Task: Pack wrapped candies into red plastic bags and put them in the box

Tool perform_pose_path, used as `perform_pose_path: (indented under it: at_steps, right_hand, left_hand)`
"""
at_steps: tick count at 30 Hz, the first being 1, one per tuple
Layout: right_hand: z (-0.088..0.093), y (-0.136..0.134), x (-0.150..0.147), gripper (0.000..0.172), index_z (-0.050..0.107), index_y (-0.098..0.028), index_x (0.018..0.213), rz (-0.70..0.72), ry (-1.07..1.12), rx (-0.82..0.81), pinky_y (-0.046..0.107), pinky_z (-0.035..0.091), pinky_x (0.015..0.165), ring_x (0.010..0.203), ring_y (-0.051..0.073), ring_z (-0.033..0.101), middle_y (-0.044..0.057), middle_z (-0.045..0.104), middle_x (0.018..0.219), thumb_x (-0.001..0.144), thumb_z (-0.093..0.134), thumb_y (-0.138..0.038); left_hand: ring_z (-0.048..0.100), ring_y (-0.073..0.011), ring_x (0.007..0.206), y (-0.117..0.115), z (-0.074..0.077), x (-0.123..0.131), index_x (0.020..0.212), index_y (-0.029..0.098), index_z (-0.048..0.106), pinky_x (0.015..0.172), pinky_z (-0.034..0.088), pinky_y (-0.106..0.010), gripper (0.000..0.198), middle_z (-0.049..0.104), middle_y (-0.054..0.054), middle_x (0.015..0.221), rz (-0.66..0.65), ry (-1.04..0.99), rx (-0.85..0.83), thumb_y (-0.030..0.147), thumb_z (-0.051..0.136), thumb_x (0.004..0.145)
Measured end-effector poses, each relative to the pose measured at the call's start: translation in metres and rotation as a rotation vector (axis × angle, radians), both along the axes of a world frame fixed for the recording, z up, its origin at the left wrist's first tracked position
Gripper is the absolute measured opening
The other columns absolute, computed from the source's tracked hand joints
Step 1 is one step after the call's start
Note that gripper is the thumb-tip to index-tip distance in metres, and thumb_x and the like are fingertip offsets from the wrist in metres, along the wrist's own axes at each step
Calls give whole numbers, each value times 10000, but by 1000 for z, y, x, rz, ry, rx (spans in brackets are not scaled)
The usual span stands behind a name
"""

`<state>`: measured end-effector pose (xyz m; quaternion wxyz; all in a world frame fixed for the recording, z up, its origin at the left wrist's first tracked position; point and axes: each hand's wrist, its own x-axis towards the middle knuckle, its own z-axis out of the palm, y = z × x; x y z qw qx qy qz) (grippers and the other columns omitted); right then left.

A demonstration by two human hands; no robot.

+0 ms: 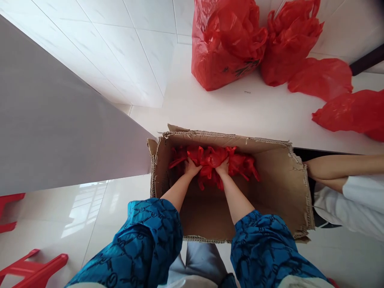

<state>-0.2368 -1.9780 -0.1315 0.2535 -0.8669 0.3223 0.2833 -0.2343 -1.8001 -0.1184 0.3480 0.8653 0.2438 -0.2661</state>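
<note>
Both my arms, in blue patterned sleeves, reach down into an open cardboard box (279,188) on the floor. At the box's far end lies a heap of red plastic bags (243,164). My left hand (191,167) grips the left part of the heap, fingers closed into the plastic. My right hand (223,166) grips the bags just beside it, fingers also buried in the red plastic. The two hands are close together.
Several filled and loose red plastic bags (228,44) lie on the white tiled floor beyond the box. Another person's arm and white sleeve (345,168) are at the box's right side. A grey table top (54,120) is on the left, red stools (33,268) at lower left.
</note>
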Motion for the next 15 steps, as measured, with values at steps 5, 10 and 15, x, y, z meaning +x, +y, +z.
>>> perform_pose_path:
  at_steps: [5,10,15]
  right_hand:
    - [33,-39,-15,1290,-117,-207,1573,13,-95,-157,602,260,1117,1436,429,265,253,191,1593,700,742,-613]
    - [8,-95,-17,1335,-92,-189,1578,-195,-156,-235,664,215,1127,1507,405,26,222,-14,1646,651,689,-749]
    - [-45,-134,-9,1287,-32,13,1554,-303,-127,-173,456,331,1142,1453,373,307,354,226,1559,739,535,-805]
  left_hand:
    - [287,-441,1436,24,32,-37,1558,216,-66,1128,282,-569,1309,237,-270,1542,58,-39,167,588,802,652]
    - [227,-515,1436,1,7,-62,1559,243,-85,1112,204,-685,1520,135,-299,1581,-59,99,175,626,886,454]
    - [212,-440,1468,2,-33,-47,1556,179,-76,1166,210,-592,1347,113,-275,1594,163,-19,264,698,753,630]
